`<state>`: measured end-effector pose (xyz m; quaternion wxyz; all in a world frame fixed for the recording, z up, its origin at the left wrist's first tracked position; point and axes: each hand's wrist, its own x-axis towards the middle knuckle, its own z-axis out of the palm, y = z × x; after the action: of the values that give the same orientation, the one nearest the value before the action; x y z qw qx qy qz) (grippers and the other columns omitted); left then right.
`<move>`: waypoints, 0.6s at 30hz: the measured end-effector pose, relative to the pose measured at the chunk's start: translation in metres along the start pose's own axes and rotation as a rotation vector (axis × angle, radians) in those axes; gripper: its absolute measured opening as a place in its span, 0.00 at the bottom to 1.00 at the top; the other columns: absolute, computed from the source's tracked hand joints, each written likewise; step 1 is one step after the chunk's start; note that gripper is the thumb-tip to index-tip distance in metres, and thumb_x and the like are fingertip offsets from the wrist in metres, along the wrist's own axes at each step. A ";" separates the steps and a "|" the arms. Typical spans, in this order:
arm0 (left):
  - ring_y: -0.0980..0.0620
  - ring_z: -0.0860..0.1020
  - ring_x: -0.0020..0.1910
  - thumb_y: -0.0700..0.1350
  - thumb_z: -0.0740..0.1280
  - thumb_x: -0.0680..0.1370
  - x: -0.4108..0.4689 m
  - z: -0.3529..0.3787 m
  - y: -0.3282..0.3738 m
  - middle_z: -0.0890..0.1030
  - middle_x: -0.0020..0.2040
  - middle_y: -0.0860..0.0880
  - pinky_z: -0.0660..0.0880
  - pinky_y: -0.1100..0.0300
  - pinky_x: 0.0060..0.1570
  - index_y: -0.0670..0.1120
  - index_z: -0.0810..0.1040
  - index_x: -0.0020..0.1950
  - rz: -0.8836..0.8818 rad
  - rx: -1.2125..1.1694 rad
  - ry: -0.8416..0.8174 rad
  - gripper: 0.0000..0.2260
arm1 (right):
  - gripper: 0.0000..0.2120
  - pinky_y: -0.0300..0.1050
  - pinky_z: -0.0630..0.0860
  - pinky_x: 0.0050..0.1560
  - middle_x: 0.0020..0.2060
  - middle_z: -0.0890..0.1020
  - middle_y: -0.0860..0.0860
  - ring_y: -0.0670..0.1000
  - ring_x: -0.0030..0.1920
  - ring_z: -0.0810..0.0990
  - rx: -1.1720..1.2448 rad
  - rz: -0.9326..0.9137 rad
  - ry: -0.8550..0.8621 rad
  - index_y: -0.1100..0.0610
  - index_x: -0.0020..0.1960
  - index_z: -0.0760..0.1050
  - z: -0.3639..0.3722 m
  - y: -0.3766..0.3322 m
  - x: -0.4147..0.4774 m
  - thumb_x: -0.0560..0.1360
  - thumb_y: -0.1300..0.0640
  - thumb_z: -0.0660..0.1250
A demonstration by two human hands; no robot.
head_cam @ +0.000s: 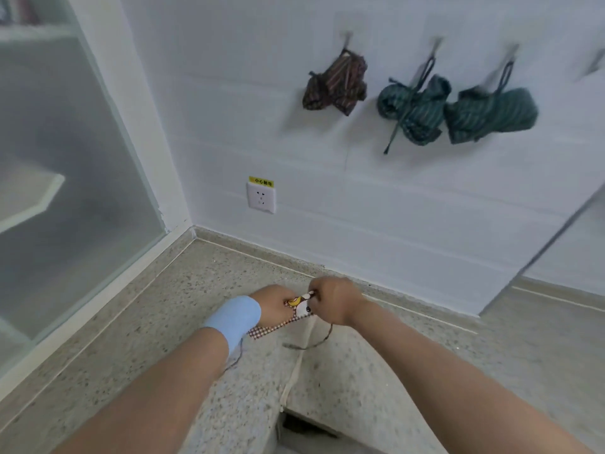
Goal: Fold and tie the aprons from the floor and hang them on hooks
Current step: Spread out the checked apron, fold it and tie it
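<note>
A small folded apron (pixel 296 311) in red-and-white check with a cartoon print is held between both hands above the speckled floor. My left hand (pixel 271 306), with a light blue band on its wrist, grips the bundle's left side. My right hand (pixel 332 299) pinches its top right corner, and a thin dark strap (pixel 312 344) dangles below in a loop. Three tied aprons hang on wall hooks: a brown striped bundle (pixel 335 83) and two dark green bundles (pixel 412 106) (pixel 489 114).
Another hook (pixel 595 62) shows at the far right edge of the white wall. A wall socket (pixel 261 198) with a yellow label sits low on the wall. A frosted glass panel (pixel 65 191) stands at the left. A pale strip (pixel 293 378) runs along the floor.
</note>
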<state>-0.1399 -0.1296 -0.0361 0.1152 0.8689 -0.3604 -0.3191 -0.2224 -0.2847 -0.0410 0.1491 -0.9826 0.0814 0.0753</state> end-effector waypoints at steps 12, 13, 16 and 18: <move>0.50 0.74 0.41 0.33 0.58 0.78 -0.064 -0.129 0.213 0.76 0.43 0.43 0.70 0.59 0.40 0.37 0.77 0.55 0.393 -0.790 0.044 0.10 | 0.23 0.53 0.66 0.70 0.58 0.81 0.49 0.51 0.60 0.76 0.082 -0.061 0.792 0.53 0.66 0.77 -0.212 0.056 -0.145 0.74 0.52 0.55; 0.51 0.75 0.42 0.32 0.58 0.79 -0.069 -0.138 0.228 0.77 0.44 0.43 0.71 0.60 0.41 0.35 0.76 0.59 0.444 -0.845 0.024 0.12 | 0.27 0.55 0.60 0.73 0.62 0.78 0.47 0.50 0.64 0.73 0.047 -0.046 0.789 0.51 0.69 0.73 -0.223 0.058 -0.155 0.72 0.49 0.55; 0.53 0.77 0.42 0.33 0.58 0.81 -0.086 -0.164 0.270 0.79 0.43 0.46 0.73 0.61 0.44 0.36 0.75 0.63 0.576 -0.880 -0.065 0.13 | 0.27 0.54 0.60 0.72 0.64 0.75 0.45 0.49 0.66 0.70 -0.034 0.043 0.867 0.48 0.71 0.68 -0.256 0.061 -0.174 0.73 0.44 0.62; 0.51 0.77 0.48 0.33 0.59 0.81 -0.098 -0.180 0.292 0.80 0.48 0.46 0.74 0.59 0.52 0.35 0.74 0.65 0.650 -0.820 -0.125 0.13 | 0.19 0.52 0.67 0.65 0.59 0.78 0.46 0.51 0.60 0.75 -0.021 0.076 0.976 0.48 0.65 0.73 -0.281 0.064 -0.179 0.75 0.49 0.67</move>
<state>-0.2395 -0.2749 0.2743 0.5172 0.5753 -0.4628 -0.4329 -0.3739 -0.4062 0.2377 0.0806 -0.9010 0.1768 -0.3880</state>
